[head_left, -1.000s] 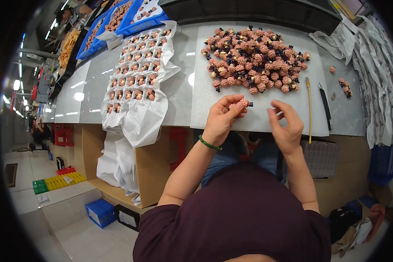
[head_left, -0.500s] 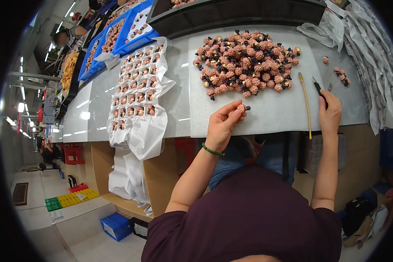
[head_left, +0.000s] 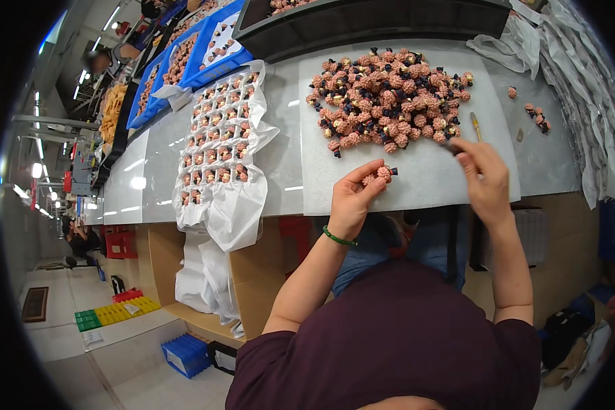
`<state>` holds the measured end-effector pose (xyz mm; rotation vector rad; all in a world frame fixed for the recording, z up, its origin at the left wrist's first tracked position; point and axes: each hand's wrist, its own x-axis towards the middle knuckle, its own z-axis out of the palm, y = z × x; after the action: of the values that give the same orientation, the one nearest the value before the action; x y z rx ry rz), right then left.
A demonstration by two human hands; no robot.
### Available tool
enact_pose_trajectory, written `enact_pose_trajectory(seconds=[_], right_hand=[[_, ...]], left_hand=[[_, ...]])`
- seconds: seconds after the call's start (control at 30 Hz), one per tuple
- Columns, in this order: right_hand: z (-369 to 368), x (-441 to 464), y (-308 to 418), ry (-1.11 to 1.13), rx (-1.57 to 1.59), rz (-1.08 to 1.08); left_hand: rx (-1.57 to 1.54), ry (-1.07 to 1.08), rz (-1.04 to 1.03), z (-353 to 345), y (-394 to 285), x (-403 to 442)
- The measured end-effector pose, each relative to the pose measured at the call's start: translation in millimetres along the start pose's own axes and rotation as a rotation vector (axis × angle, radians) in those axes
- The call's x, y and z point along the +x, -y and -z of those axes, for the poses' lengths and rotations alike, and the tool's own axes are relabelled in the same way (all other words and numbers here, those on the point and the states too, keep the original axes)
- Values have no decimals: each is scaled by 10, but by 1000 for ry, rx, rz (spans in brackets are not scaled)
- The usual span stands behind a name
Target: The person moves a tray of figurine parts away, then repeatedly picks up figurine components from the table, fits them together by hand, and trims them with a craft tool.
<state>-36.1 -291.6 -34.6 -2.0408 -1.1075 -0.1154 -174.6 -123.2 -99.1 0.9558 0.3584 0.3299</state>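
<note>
My left hand (head_left: 354,198) pinches a small pink knobbly figure (head_left: 384,173) with a dark tip, over the near edge of the white mat (head_left: 417,184). To its right, my right hand (head_left: 486,176) is closed on the black pen-like tool (head_left: 452,147), whose end points left; the rest of the tool is hidden by the fingers. A large heap of pink figures (head_left: 389,99) with dark and cream parts lies beyond both hands. Partly behind my right hand is a thin yellow stick (head_left: 475,126).
A white paper-lined tray (head_left: 215,147) of figures lies left. Blue bins (head_left: 227,58) and a dark crate (head_left: 369,31) stand behind. Loose figures (head_left: 537,116) and stacked clear plastic sheets (head_left: 581,102) are right. An open cardboard box (head_left: 256,287) sits below the table edge.
My right hand went right to the black tool on the table, took hold of it and came back left with it. My left hand still holds the figure.
</note>
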Motion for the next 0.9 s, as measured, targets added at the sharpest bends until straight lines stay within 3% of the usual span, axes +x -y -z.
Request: enact_pose_trajectory(seconds=[0.13,0.23,0.5,0.9], right_hand=[[-314,-1,44,72,130,151],[-400,73,87,121,-39,342],[-459,181,69,137,-177,512],[-453,228,113,137,-273,568]], left_hand=[[20,-1,3,5,11,-1],[19,-8,-2,0,12,6],[-13,6,-5,7,-10,14],[-2,-18,1,4,-11,17]])
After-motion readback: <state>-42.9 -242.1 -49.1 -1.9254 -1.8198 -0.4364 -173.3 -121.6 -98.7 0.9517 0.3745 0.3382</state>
